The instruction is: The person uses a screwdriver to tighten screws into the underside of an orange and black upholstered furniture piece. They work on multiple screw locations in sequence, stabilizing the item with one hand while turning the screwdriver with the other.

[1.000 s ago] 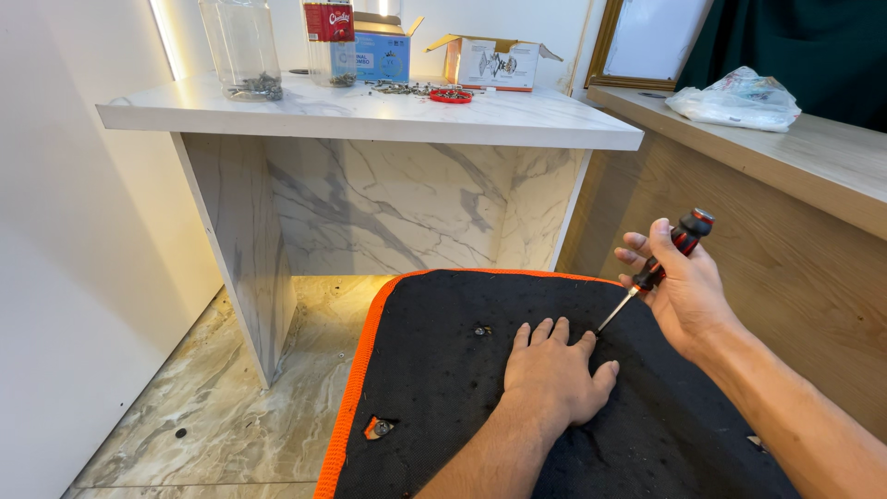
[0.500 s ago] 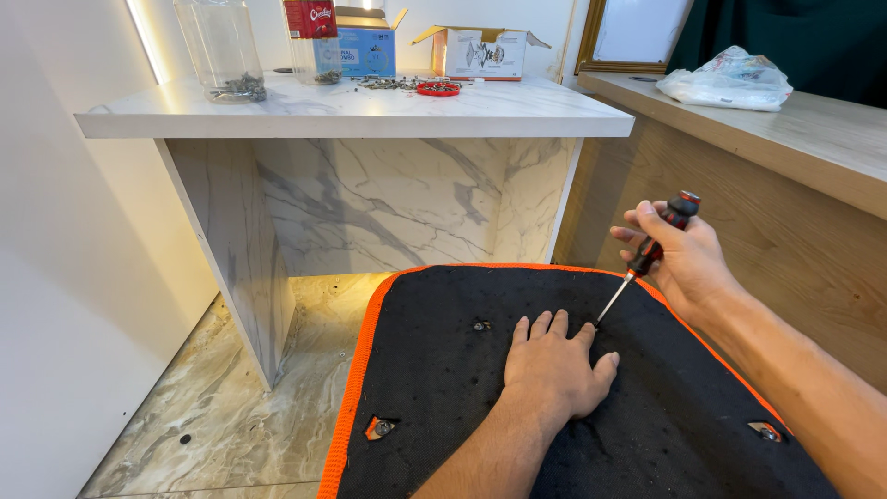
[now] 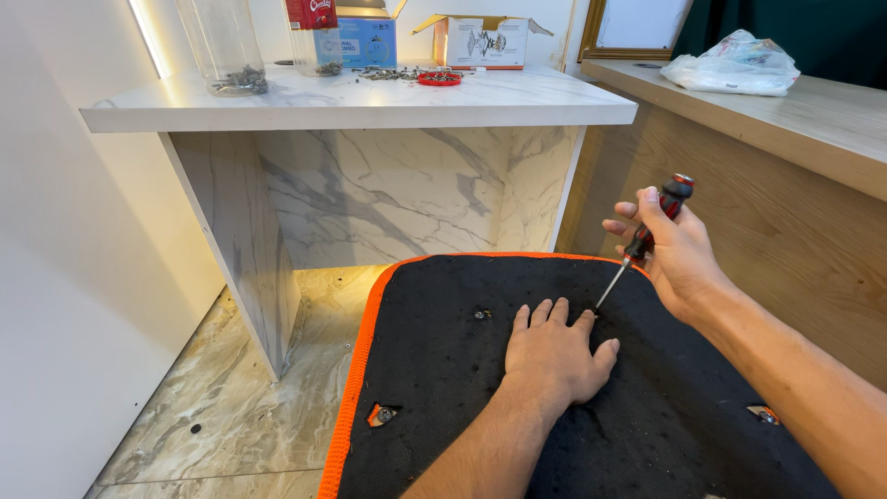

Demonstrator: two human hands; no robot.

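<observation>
Left hand (image 3: 554,356) flat on padded panel (image 3: 434,370), screwdriver (image 3: 639,242) just right, desk (image 3: 370,102) behind, boxes (image 3: 480,42) on it.

White marble-pattern desk (image 3: 370,103) against a white wall (image 3: 65,277), lit by a vertical light strip (image 3: 148,37) at the corner. Glow under the desk falls on the grey-beige marble tile floor (image 3: 231,407). Wooden counter (image 3: 785,111) to the right, with a gold-framed panel (image 3: 637,23) and dark green curtain (image 3: 813,32) behind it.

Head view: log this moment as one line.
right hand: grips screwdriver, tip down on black pad | left hand: flat on pad, beside tip | pad: orange-edged, under marble table
</observation>
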